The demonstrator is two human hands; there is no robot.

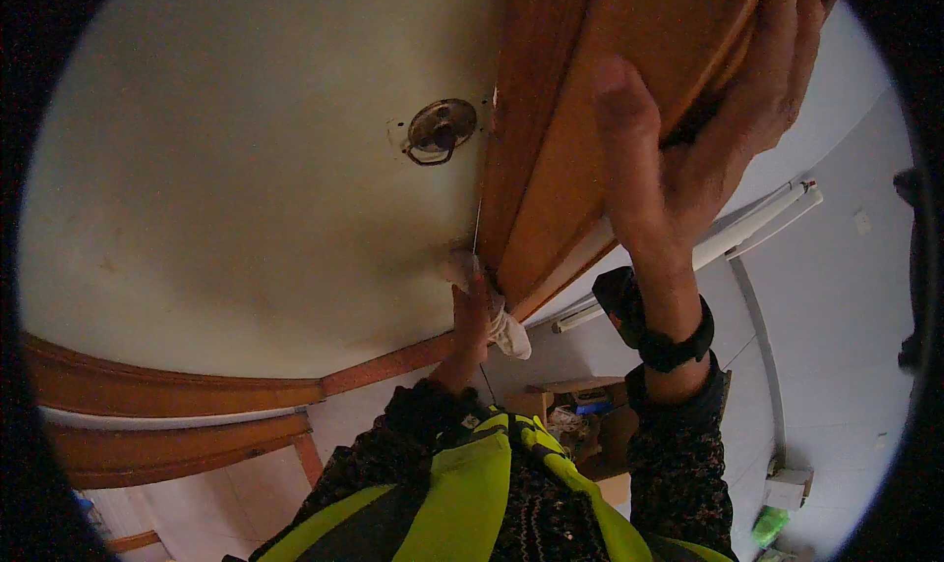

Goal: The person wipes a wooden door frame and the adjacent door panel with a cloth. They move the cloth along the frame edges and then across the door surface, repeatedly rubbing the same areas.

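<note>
A pale door panel with a round metal ring pull fills the upper left. Along its side runs a brown wooden frame. My left hand is at the seam between panel and frame, below the ring pull. Bunched in it is a white cloth, whose loose end hangs out on the right; the fingertips are blurred. My right hand, with a dark band on the wrist, rests against the outer edge of the frame. Its thumb is spread on the wooden face, and the fingers lie along the edge, partly out of view.
Below the frame stands an open cardboard box with mixed items inside. White tubing runs along the wall at right. A small white box and a green bag lie at lower right. Wooden rails cross the lower left.
</note>
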